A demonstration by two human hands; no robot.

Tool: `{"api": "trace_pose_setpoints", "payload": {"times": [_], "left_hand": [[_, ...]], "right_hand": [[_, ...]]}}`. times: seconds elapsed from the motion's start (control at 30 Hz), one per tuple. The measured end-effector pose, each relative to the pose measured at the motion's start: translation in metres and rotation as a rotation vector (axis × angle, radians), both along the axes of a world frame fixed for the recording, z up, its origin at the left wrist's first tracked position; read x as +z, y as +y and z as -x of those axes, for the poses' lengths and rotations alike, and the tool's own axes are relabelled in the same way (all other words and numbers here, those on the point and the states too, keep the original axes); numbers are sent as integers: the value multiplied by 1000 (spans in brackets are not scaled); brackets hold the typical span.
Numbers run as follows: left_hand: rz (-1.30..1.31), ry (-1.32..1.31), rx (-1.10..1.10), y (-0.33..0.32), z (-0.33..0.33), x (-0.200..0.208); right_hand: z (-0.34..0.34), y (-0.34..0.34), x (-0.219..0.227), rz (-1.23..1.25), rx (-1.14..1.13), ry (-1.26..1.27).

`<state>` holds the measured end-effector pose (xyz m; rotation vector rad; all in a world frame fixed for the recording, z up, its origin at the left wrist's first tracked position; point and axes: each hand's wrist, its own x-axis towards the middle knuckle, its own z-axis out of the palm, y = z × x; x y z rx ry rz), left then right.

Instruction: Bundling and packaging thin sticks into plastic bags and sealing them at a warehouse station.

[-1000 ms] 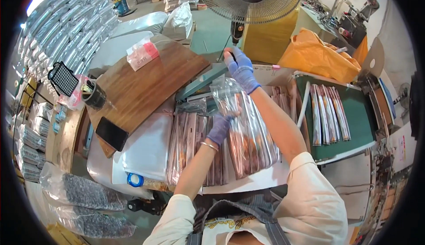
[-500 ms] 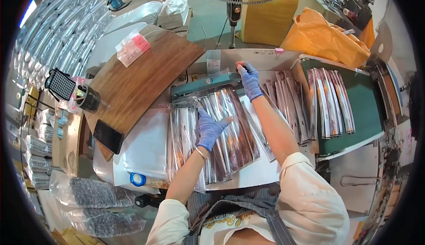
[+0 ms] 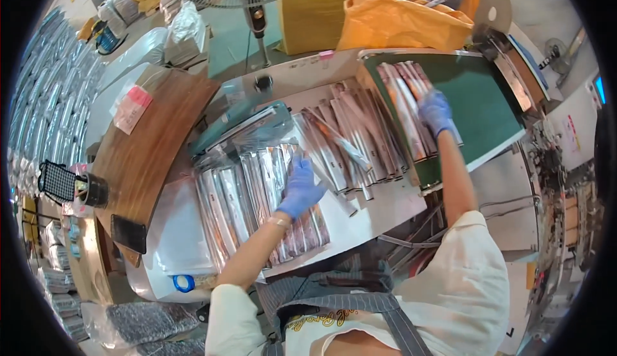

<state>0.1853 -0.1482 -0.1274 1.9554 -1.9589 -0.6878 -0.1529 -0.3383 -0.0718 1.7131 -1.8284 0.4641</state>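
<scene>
Green tabletop [image 3: 486,102] reaches its edge [image 3: 493,151] past right hand [image 3: 436,110], grip unclear; left hand [image 3: 301,191] unclenched on packets [image 3: 259,179].

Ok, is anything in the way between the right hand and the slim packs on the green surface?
Nothing visible is. The right hand is at the slim packs, over their right side; whether it grips one is unclear.

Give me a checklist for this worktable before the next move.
1. Left hand placed: ok, over the left packets.
2. Right hand placed: ok, at the right packets on the green surface.
3. Right hand's grip: cannot tell, fingers blurred.
4. Middle packets aligned: not ok, some lie askew.
5. Phone clear: ok, on the wooden board, apart from the left packets.
</scene>
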Motion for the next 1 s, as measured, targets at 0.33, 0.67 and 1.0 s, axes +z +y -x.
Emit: {"api": "trace_pose_setpoints", "payload": {"times": [0.33,0.67,1.0], "left_hand": [[150,418,656,-78,60,-59],[291,245,533,-44,46,-37],[43,1346,415,-76,59,-42]], "right_hand": [[-120,28,-101,-457,138,-914],[-112,19,-140,-469,65,-522],[-149,91,-71,-1181,410,-2220]]}}
